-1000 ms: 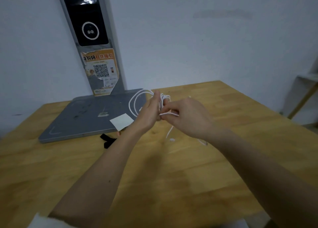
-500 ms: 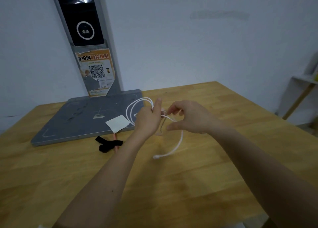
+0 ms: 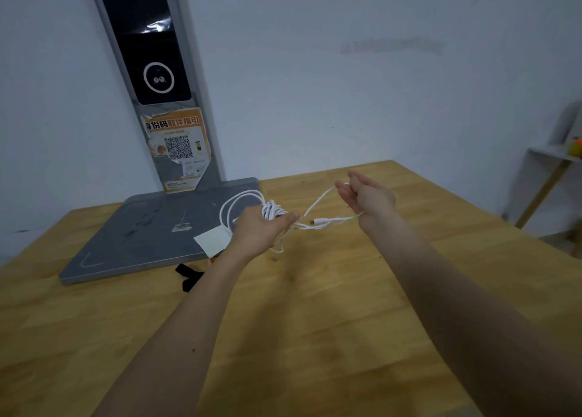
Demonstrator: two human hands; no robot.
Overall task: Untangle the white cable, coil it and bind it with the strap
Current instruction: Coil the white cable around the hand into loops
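My left hand (image 3: 259,229) holds a bunch of the white cable (image 3: 272,210) above the wooden table (image 3: 315,306), with loops sticking out to the left over the grey base. My right hand (image 3: 367,197) is raised to the right and grips a strand that runs back to the bunch. A cable end with a plug (image 3: 318,220) hangs in the air between the two hands. The black strap (image 3: 189,277) lies on the table beside my left forearm, partly hidden by it.
A grey flat base (image 3: 141,237) with an upright post (image 3: 157,79) bearing a QR sticker stands at the back left against the wall. A white paper square (image 3: 212,240) lies at the base's edge. A small shelf (image 3: 554,171) stands at the far right.
My right hand has moved away to the right, drawing a strand out of the bunch. The loose end that hung down toward the table is now lifted between the hands.
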